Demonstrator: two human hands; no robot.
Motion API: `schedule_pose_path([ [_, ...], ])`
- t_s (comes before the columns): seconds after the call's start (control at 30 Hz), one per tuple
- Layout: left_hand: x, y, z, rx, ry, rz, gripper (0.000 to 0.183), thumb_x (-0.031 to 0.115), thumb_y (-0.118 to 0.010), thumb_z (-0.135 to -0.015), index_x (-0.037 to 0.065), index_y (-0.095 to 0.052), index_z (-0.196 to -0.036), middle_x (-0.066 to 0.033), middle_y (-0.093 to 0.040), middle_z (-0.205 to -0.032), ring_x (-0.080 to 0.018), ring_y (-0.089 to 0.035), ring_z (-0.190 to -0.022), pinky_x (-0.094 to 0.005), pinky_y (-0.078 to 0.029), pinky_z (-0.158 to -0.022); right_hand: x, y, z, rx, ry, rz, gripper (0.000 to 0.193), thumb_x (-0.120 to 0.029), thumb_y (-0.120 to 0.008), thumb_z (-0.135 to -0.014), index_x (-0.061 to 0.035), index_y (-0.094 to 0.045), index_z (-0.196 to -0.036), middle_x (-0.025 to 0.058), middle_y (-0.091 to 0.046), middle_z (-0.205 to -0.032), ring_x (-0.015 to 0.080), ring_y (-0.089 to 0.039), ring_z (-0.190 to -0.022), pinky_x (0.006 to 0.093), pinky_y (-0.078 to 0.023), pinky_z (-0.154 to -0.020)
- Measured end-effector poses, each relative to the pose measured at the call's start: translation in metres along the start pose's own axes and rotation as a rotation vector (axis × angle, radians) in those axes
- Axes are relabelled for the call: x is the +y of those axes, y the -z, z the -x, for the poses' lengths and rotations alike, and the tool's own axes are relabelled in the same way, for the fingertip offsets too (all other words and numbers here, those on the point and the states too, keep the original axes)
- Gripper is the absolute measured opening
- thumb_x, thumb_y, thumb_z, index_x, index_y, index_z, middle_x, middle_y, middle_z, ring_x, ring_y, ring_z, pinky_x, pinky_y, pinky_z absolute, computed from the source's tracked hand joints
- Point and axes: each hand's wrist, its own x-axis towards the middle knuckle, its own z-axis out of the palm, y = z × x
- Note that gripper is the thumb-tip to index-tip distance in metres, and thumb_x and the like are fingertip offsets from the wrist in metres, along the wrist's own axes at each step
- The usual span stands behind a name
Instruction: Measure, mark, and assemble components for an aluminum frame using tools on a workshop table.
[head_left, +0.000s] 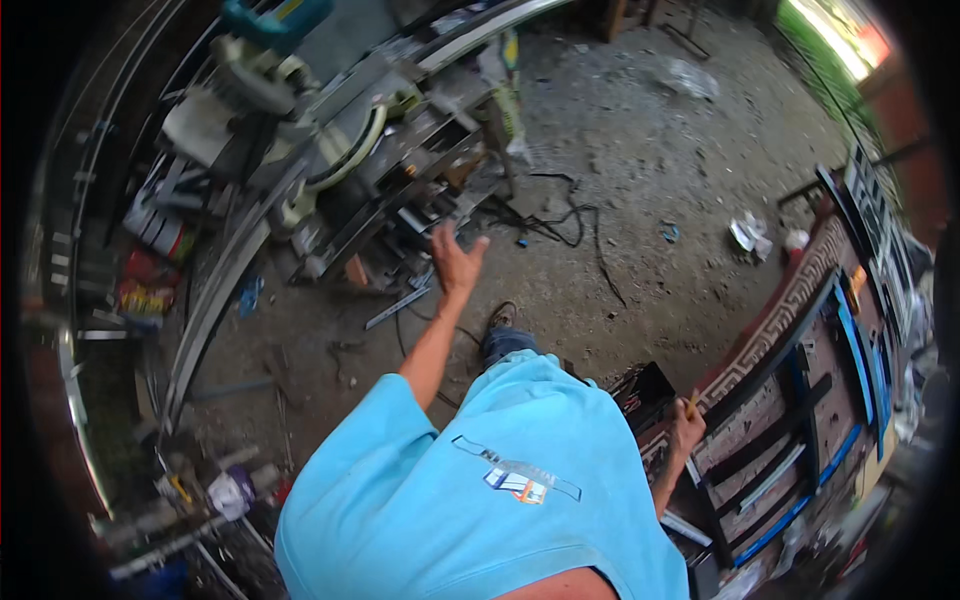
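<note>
My left hand (457, 262) reaches forward with its fingers apart and nothing in it. It is nearest to the front edge of a cluttered workbench (410, 165), where metal offcuts lie. A chop saw (262, 80) with a teal motor housing and pale base stands on that bench, farther left. Low on my right side, my right hand (686, 430) is closed on a thin yellowish stick (693, 402), too small to name surely. Beside that hand is a patterned maroon surface (770, 335) bearing dark and blue metal bars. A black open box (645, 392) sits just left of it.
A black cable (572, 235) snakes over the dirt floor (640, 150) ahead, near crumpled foil (750, 236). Long metal profiles (215, 300) curve along the left. Scrap and a pale bag (232, 492) lie at lower left. A metal frame (872, 215) leans at the right.
</note>
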Motion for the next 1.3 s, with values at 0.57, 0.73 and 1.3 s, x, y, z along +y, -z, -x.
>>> schedule_pose_path([
  [0.57, -0.015, 0.012, -0.265, -0.688, -0.144, 0.061, 0.063, 0.018, -0.073, -0.063, 0.006, -0.052, -0.121, -0.0182, -0.058, -0.105, -0.0279, -0.059, -0.09, -0.0339, -0.049, -0.08, -0.086, -0.127, 0.067, -0.051, -0.125, -0.184, 0.032, -0.034, -0.065, -0.081, -0.0045, -0.07, -0.092, 0.0098, -0.062, -0.063, 0.0179, -0.06, -0.058, 0.0353, -0.046, -0.053],
  [0.73, 0.174, 0.035, -0.085, -1.351, -0.003, 0.726, 0.072, 0.015, -0.072, -0.055, 0.005, -0.049, -0.122, -0.0114, -0.054, -0.113, -0.0251, -0.055, -0.101, -0.0359, -0.047, -0.088, -0.099, -0.121, 0.025, -0.273, 0.16, -0.381, 0.043, -0.045, -0.064, -0.084, -0.0022, -0.067, -0.08, 0.0012, -0.056, -0.058, 0.0114, -0.051, -0.052, 0.0324, -0.04, -0.047],
  [1.3, 0.407, -0.058, 0.237, -2.239, 0.322, 0.27, 0.062, 0.048, -0.049, -0.093, 0.019, -0.02, -0.138, -0.0165, -0.053, -0.116, -0.0238, -0.062, -0.094, -0.0383, -0.054, -0.076, -0.006, 0.124, -0.014, -0.597, -0.057, -0.8, 0.057, -0.027, -0.078, -0.073, -0.0057, -0.054, -0.12, -0.0016, -0.055, -0.076, 0.0059, -0.047, -0.061, 0.0214, -0.035, -0.049],
])
